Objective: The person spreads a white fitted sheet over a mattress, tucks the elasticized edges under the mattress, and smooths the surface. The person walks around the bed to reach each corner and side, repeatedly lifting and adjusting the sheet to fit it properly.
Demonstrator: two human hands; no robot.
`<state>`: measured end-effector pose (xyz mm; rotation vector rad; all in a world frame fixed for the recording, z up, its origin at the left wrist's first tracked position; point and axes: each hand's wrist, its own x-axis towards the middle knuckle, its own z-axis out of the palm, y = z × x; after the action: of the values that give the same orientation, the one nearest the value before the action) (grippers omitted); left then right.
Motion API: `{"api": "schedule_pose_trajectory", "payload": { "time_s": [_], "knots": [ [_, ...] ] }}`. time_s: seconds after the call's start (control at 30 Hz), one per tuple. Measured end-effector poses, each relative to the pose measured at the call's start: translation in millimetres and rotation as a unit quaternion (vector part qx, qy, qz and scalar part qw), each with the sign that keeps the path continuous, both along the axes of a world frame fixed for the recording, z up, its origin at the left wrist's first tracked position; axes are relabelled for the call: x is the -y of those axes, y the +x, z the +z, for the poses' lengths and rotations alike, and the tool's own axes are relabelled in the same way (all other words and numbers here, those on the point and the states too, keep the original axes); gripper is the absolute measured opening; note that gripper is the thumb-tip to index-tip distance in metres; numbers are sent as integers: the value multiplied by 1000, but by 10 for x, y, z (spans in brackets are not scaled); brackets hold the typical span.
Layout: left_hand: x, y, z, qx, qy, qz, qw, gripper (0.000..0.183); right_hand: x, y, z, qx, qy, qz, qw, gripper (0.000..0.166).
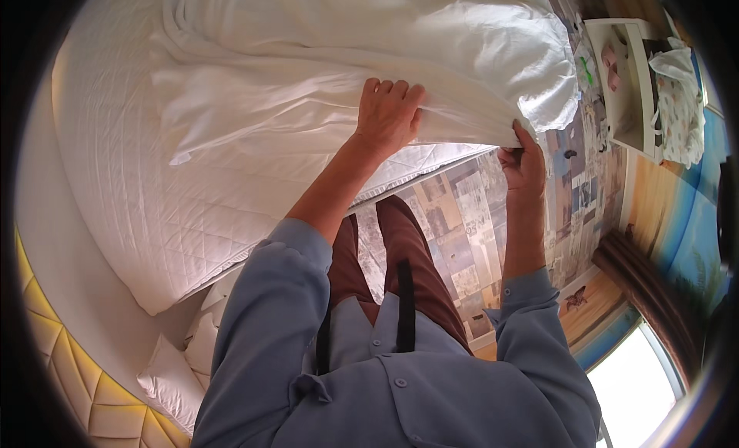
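A rumpled white sheet or cover (277,90) lies over a mattress with a quilted white surface (196,217). My left hand (389,116) grips a fold of the cover near its front edge, fingers curled over the cloth. At the right, my right hand (522,159) pinches the cover's edge between thumb and fingers, where the cloth reaches past the mattress. Between the hands the edge is drawn fairly straight, and the quilted side of the mattress shows below it.
White pillows (173,379) lie low at the left, near a padded headboard (75,367). A white open drawer or box (626,90) stands at the right beside a patterned cloth (678,113). Patchwork-patterned flooring (473,234) runs beside the bed. A brown curtain (646,292) hangs by a bright window (635,390).
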<state>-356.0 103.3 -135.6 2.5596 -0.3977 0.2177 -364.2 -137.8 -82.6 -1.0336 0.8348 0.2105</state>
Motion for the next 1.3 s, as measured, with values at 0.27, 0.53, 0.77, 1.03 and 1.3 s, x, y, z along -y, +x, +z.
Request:
{"api": "schedule_pose_trajectory", "payload": {
  "time_s": [0.27,0.53,0.77,1.03,1.3],
  "knots": [
    [-130,121,296,93,-75,-15,993,20,-1,-15,-18,-11,3,-26,1000,8],
    [-227,-239,300,-76,-53,-89,992,31,-60,60,-21,-3,8,-22,1000,9],
    [-36,-396,18,2,29,-48,998,42,-118,130,87,27,32,-4,999,8],
    [45,-246,223,31,15,-10,999,38,-191,177,224,41,58,-3,997,7],
    [-199,-161,337,-5,-101,3,995,13,-134,273,160,35,61,10,997,7]
  ]
}}
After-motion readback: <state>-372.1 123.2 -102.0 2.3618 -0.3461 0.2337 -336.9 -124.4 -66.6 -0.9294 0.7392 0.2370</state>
